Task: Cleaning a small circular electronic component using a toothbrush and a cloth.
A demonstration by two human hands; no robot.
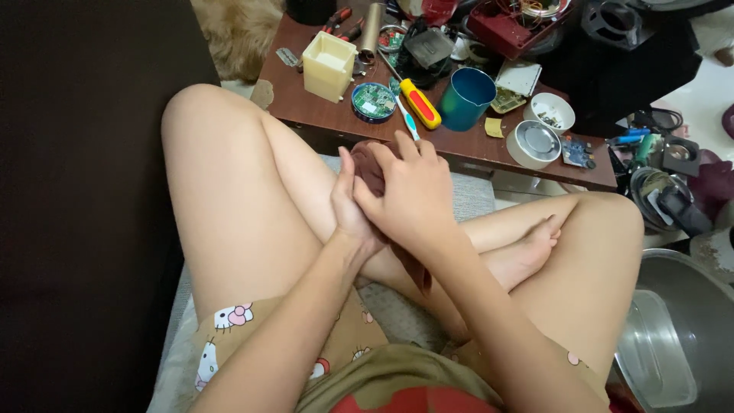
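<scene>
While sitting cross-legged, person's left hand (350, 214) & right hand (413, 195) are both clasping a dark brown cloth (372, 167) over the lap, fingers wrapped tight round it, just below the cluttered bench (306, 103) w/ teal cup (465, 98) & screwdriver (420, 103).

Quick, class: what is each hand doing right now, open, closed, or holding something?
Left hand: closed on the brown cloth.
Right hand: closed over the same brown cloth.

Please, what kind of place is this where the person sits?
Probably a home hobby corner for electronics repair. The low wooden table carries a round circuit board and a yellow screwdriver, and both hands hold a brown cloth.
</scene>
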